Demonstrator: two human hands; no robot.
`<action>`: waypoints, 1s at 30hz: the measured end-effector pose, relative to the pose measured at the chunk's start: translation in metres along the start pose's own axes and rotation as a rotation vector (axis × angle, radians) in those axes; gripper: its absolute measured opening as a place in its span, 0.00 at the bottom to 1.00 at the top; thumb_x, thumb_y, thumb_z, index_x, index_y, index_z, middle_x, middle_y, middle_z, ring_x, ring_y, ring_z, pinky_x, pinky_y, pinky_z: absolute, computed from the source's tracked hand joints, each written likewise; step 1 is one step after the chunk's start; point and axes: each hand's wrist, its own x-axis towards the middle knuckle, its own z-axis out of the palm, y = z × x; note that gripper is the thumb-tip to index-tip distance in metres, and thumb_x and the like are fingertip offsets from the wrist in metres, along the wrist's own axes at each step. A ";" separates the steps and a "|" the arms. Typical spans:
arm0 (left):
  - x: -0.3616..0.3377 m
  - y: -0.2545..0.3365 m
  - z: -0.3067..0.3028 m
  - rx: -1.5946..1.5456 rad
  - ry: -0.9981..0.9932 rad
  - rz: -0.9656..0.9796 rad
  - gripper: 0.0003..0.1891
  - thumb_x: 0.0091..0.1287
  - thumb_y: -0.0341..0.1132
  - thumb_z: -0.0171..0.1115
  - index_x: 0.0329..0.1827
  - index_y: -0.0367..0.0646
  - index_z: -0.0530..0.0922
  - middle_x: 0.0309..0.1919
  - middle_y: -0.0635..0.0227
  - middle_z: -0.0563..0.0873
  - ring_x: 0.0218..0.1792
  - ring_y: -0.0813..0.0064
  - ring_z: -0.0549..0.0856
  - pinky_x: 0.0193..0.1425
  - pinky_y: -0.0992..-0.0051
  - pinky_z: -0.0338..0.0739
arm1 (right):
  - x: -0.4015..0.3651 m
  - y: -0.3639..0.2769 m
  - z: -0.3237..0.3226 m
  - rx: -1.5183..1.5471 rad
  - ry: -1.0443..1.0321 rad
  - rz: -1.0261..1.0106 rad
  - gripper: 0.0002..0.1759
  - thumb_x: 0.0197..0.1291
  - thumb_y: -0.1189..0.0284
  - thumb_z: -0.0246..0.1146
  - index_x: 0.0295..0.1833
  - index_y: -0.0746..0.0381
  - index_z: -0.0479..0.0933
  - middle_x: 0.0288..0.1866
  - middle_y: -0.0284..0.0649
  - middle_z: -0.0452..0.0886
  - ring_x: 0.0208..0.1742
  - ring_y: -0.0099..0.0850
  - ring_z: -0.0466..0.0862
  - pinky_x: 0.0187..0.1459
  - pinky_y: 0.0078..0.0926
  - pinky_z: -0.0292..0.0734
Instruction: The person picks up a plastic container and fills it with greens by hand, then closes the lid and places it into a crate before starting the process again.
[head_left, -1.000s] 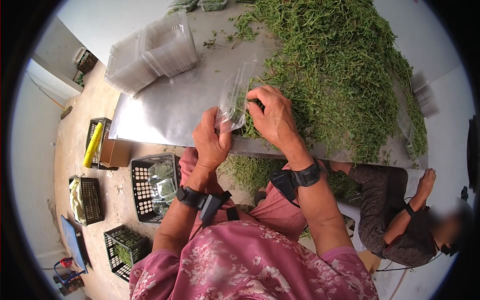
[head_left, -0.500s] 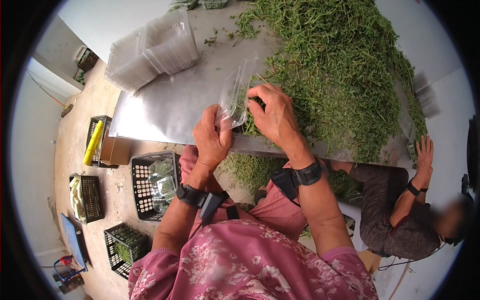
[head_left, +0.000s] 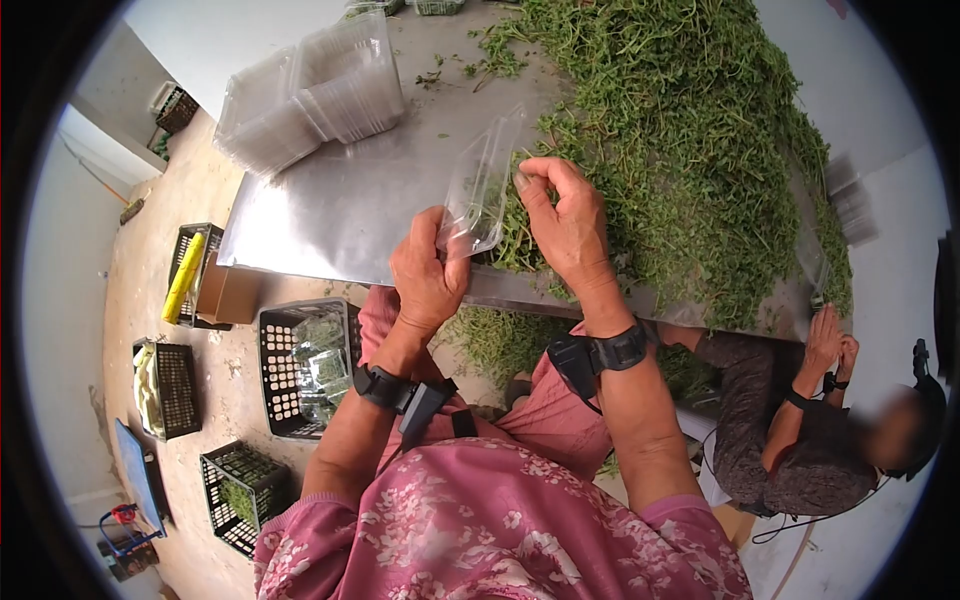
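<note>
Centre: left hand point(head_left: 430, 270) grips clear container point(head_left: 478, 195); right hand point(head_left: 572, 228) curled beside it, cannot tell if holding anything. Greens heap point(head_left: 690, 160) upper right.

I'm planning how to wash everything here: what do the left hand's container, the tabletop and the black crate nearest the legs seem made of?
The container in the left hand looks like thin, glossy clear plastic: what lies behind shows through. The tabletop is probably metal, smooth and grey, given its bright glare. The black crate seems moulded plastic, fairly dull, with regular holes.
</note>
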 end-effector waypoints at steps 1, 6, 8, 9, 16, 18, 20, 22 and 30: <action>0.000 0.000 -0.001 -0.003 -0.008 -0.003 0.11 0.68 0.33 0.60 0.48 0.36 0.77 0.25 0.59 0.82 0.26 0.69 0.80 0.35 0.71 0.76 | 0.002 0.004 -0.001 -0.015 0.017 -0.003 0.09 0.65 0.70 0.63 0.44 0.65 0.78 0.37 0.45 0.82 0.37 0.42 0.83 0.40 0.36 0.76; 0.000 -0.003 0.001 -0.018 -0.017 -0.041 0.13 0.65 0.36 0.63 0.49 0.40 0.76 0.30 0.53 0.83 0.29 0.50 0.84 0.34 0.62 0.77 | 0.007 0.011 -0.017 -0.031 0.098 0.143 0.10 0.68 0.70 0.61 0.46 0.65 0.80 0.38 0.44 0.84 0.38 0.37 0.84 0.42 0.33 0.77; 0.000 -0.003 0.001 -0.025 -0.018 -0.043 0.14 0.65 0.37 0.63 0.49 0.40 0.77 0.30 0.53 0.83 0.29 0.50 0.84 0.34 0.62 0.77 | 0.008 0.019 -0.020 -0.024 0.108 0.143 0.09 0.66 0.71 0.63 0.46 0.64 0.81 0.38 0.43 0.84 0.40 0.35 0.84 0.43 0.32 0.77; 0.000 -0.003 0.001 -0.017 -0.018 -0.042 0.14 0.65 0.37 0.63 0.49 0.40 0.77 0.31 0.53 0.83 0.30 0.50 0.84 0.34 0.62 0.77 | 0.006 0.022 -0.021 -0.036 0.098 0.135 0.08 0.65 0.71 0.63 0.45 0.64 0.81 0.38 0.42 0.84 0.40 0.35 0.85 0.43 0.32 0.78; 0.002 0.001 -0.003 -0.009 -0.031 -0.025 0.14 0.65 0.38 0.63 0.49 0.39 0.76 0.31 0.52 0.83 0.31 0.49 0.83 0.35 0.59 0.77 | -0.004 0.021 -0.023 -0.136 0.066 0.089 0.08 0.60 0.73 0.67 0.44 0.63 0.82 0.51 0.44 0.83 0.52 0.41 0.83 0.54 0.35 0.77; 0.003 0.001 -0.003 -0.007 -0.022 -0.013 0.14 0.66 0.38 0.63 0.48 0.39 0.76 0.30 0.52 0.83 0.30 0.48 0.83 0.34 0.59 0.77 | -0.010 0.021 -0.027 -0.188 0.123 0.086 0.09 0.60 0.73 0.67 0.45 0.63 0.82 0.53 0.46 0.82 0.54 0.43 0.82 0.55 0.35 0.76; 0.003 0.000 -0.003 -0.007 -0.004 -0.001 0.12 0.68 0.37 0.62 0.47 0.39 0.76 0.28 0.52 0.83 0.29 0.48 0.84 0.33 0.61 0.77 | -0.019 0.016 -0.033 -0.183 0.114 0.109 0.10 0.60 0.73 0.68 0.46 0.63 0.82 0.55 0.48 0.81 0.55 0.45 0.81 0.57 0.37 0.75; 0.003 0.001 -0.004 -0.020 -0.025 -0.025 0.14 0.66 0.39 0.64 0.48 0.39 0.76 0.30 0.52 0.83 0.30 0.48 0.83 0.34 0.59 0.77 | -0.030 0.016 -0.036 -0.188 0.101 0.123 0.10 0.59 0.73 0.68 0.46 0.63 0.82 0.55 0.47 0.81 0.56 0.45 0.81 0.58 0.38 0.75; 0.005 0.000 -0.008 -0.066 -0.043 -0.065 0.17 0.66 0.43 0.65 0.48 0.39 0.76 0.31 0.51 0.83 0.32 0.47 0.83 0.36 0.57 0.77 | -0.037 -0.012 -0.020 -0.407 -0.081 0.069 0.12 0.54 0.72 0.72 0.44 0.60 0.81 0.64 0.47 0.74 0.67 0.48 0.71 0.65 0.48 0.64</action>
